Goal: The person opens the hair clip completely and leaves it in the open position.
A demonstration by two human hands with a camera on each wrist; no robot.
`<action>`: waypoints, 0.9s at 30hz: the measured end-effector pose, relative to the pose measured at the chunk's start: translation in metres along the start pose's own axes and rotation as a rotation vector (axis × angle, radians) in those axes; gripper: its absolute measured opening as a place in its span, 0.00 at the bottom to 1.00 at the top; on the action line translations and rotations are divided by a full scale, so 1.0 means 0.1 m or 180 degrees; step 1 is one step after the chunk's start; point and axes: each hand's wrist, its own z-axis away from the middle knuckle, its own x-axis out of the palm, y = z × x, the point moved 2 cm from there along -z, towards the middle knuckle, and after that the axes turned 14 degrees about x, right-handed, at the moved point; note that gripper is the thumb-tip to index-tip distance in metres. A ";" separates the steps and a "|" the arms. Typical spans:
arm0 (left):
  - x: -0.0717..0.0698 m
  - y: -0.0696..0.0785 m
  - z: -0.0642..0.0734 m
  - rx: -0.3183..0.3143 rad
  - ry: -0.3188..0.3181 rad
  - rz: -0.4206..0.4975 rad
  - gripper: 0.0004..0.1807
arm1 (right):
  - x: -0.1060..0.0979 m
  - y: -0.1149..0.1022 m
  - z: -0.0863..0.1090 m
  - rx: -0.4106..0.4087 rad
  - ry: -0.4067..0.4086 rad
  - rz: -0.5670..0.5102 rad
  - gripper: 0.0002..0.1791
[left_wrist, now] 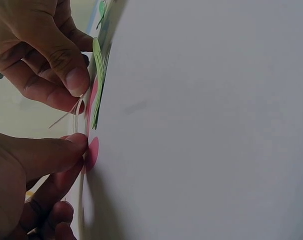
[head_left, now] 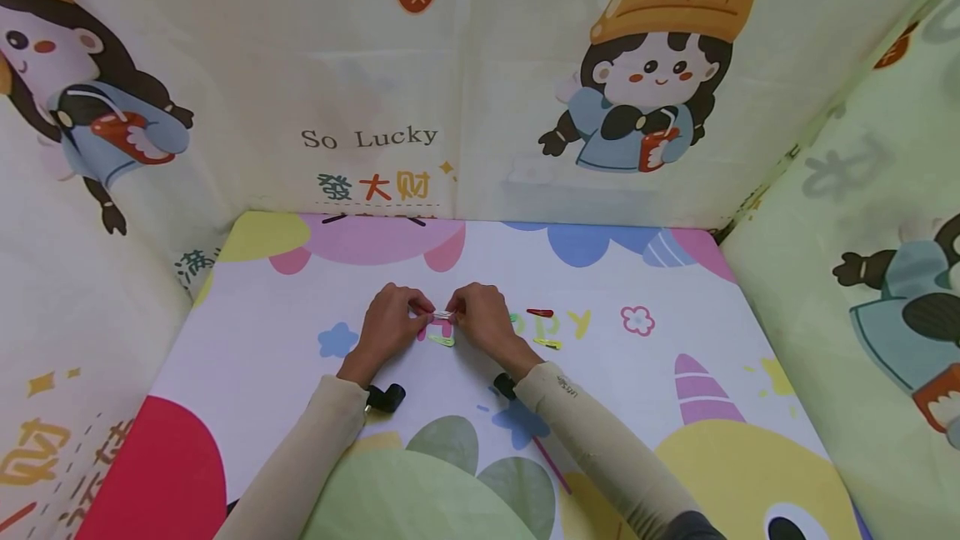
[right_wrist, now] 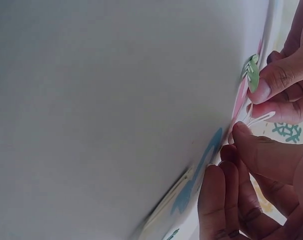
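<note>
In the head view a small white snap hair clip (head_left: 442,315) is pinched between the fingertips of both hands, just above the table. My left hand (head_left: 392,322) holds one end and my right hand (head_left: 483,319) the other. The right wrist view shows the white clip (right_wrist: 261,118) with its slim arms spread apart. Right below the hands lies a green hair clip (head_left: 442,341), seen nearly edge-on as a green clip (left_wrist: 97,82) in the left wrist view. To the right of the right hand are a red hair clip (head_left: 540,312) and a yellow hair clip (head_left: 548,344).
A brightly printed cloth (head_left: 592,407) covers the table, with letters and shapes under and around the clips. Printed curtains (head_left: 495,90) stand at the back and both sides. Black wrist cameras (head_left: 386,398) sit at the sleeve cuffs.
</note>
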 end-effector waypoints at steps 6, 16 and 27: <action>0.01 0.01 0.00 -0.0037 -0.0022 -0.0037 0.04 | 0.00 0.01 0.01 0.0026 0.0004 -0.0011 0.07; 0.01 0.02 0.02 -0.0085 0.0000 -0.0042 0.07 | -0.02 0.06 0.04 -0.0025 0.0014 -0.0193 0.07; -0.06 -0.03 0.16 -0.0029 0.0152 0.0061 0.05 | -0.04 0.12 0.10 0.0080 -0.0026 -0.0280 0.07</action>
